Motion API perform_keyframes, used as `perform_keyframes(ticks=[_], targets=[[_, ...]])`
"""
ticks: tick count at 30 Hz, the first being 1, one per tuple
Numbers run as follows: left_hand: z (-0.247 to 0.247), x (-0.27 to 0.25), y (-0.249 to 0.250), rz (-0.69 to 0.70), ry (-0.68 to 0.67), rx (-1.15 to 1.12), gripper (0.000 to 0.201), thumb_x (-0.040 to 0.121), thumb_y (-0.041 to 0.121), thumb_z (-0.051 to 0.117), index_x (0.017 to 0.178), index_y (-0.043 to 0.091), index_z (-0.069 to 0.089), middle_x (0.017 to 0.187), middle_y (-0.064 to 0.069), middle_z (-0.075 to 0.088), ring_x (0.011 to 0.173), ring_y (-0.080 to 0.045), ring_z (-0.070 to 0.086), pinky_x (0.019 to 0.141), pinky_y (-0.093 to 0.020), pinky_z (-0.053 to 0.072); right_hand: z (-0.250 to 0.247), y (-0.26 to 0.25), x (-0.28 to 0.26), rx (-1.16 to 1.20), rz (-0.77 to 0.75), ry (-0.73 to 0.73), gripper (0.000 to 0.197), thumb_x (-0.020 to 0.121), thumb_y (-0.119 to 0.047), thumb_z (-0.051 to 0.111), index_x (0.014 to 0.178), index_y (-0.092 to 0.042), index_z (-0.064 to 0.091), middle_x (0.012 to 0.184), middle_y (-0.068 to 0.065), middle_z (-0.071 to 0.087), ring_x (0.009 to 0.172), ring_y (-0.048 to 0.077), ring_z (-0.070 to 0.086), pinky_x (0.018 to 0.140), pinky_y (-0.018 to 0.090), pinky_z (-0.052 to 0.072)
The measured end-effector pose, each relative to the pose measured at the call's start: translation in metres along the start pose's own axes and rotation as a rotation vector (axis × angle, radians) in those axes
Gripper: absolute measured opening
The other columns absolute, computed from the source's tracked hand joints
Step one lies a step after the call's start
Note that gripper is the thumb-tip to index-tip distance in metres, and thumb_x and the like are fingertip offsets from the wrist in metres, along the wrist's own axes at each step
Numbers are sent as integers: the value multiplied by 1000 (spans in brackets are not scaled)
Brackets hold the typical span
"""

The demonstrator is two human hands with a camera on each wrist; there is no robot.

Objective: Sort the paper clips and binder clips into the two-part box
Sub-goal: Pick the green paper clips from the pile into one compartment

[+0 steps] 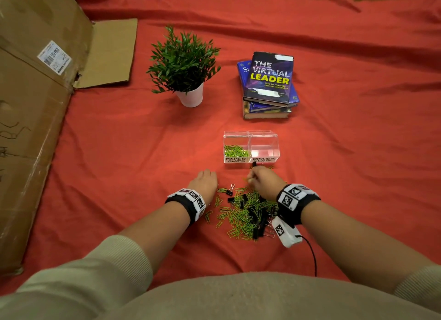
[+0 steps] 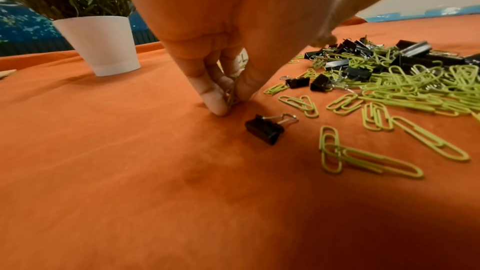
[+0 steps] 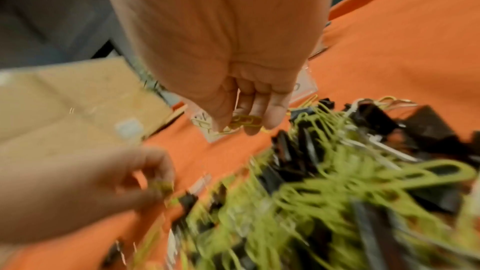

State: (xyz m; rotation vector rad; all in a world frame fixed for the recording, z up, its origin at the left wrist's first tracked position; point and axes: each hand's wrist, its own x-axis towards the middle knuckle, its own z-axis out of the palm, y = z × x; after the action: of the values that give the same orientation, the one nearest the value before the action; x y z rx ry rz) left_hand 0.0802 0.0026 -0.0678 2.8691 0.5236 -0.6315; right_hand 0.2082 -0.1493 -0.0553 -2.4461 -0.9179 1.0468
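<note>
— Where's the box (image 1: pixel 251 147) from here?

— On the cloth (image 1: pixel 346 133), straight beyond the pile (image 1: pixel 245 214) of clips. Paper clips (image 1: pixel 235 150) lie in its left half; the right half, as far as I can make out, holds nothing.

— And the hands?

— Left hand (image 1: pixel 203 181) on the cloth just left of the pile, a lone binder clip (image 2: pixel 265 128) beside its fingertips. Right hand (image 1: pixel 265 181) over the pile's far edge, near the box front.

— Behind the box?

— Books (image 1: pixel 268 85) stacked directly behind, plant (image 1: pixel 185 66) to their left, cardboard (image 1: pixel 35 104) along the far left.
</note>
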Motion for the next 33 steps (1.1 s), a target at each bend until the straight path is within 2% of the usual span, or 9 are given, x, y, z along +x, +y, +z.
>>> perform_keyframes(ticks=[3, 6, 9, 12, 17, 20, 24, 28, 33], targets=[[1, 0, 1, 13, -1, -7, 37, 83, -13, 40, 118, -1, 44, 122, -17, 43, 115, -35, 46, 92, -45, 47, -23, -11, -1, 263, -1, 87, 7, 94, -18, 50, 92, -13, 56, 84, -3, 59, 67, 8, 53, 59, 18, 46], [1, 0, 1, 20, -1, -21, 34, 86, -11, 39, 117, 0, 44, 122, -17, 45, 116, -34, 46, 94, -43, 45, -46, -26, 20, 340, 1, 152, 11, 94, -18, 51, 84, -17, 54, 84, 3, 62, 70, 16, 57, 61, 27, 49], [2, 1, -1, 16, -23, -59, 30, 89, -6, 40, 118, 2, 44, 124, -17, 50, 118, -33, 46, 96, -42, 43, -58, -41, 41, 185, 13, 250, 13, 93, -14, 52, 80, -14, 53, 85, 9, 63, 81, 26, 59, 67, 31, 47], [2, 2, -5, 3, -42, -138, 29, 86, -4, 44, 114, 1, 46, 122, -18, 54, 115, -35, 49, 95, -40, 41, -59, -51, 55, -31, -18, 264, 13, 91, -8, 50, 95, -2, 62, 99, 20, 66, 93, 34, 61, 73, 32, 44], [-18, 7, -2, -117, 49, -460, 14, 90, 1, 48, 100, 5, 55, 108, -16, 63, 103, -32, 58, 84, -34, 43, -50, -50, 51, -173, -121, 236, 29, 89, -6, 51, 116, -6, 61, 122, 15, 60, 111, 31, 57, 92, 34, 46], [-41, 19, 6, -92, 142, -589, 18, 87, -4, 47, 99, 5, 57, 108, -15, 63, 100, -30, 59, 86, -34, 46, -38, -41, 30, -125, -208, 331, 22, 88, -7, 52, 107, -6, 65, 114, 13, 61, 107, 27, 57, 92, 33, 47], [-72, 43, 21, -46, 218, -661, 19, 87, -5, 47, 96, 9, 57, 104, -12, 63, 94, -27, 58, 86, -35, 49, -6, -21, -1, -158, -189, 141, 17, 91, -12, 49, 96, -8, 65, 100, 8, 65, 87, 20, 62, 81, 29, 54], [-85, 62, 36, -28, 221, -606, 21, 86, -6, 48, 99, 7, 59, 107, -12, 61, 99, -28, 58, 87, -36, 49, 24, -5, -17, -269, -157, -7, 23, 87, -23, 60, 104, -8, 59, 106, 7, 56, 98, 22, 56, 84, 32, 50], [-77, 60, 39, -2, 210, -598, 24, 85, 0, 60, 107, 9, 60, 115, -10, 61, 108, -25, 57, 94, -34, 47, 32, 3, -19, -227, -151, 15, 21, 85, -11, 56, 105, -5, 59, 108, 10, 56, 103, 27, 55, 89, 34, 48]])
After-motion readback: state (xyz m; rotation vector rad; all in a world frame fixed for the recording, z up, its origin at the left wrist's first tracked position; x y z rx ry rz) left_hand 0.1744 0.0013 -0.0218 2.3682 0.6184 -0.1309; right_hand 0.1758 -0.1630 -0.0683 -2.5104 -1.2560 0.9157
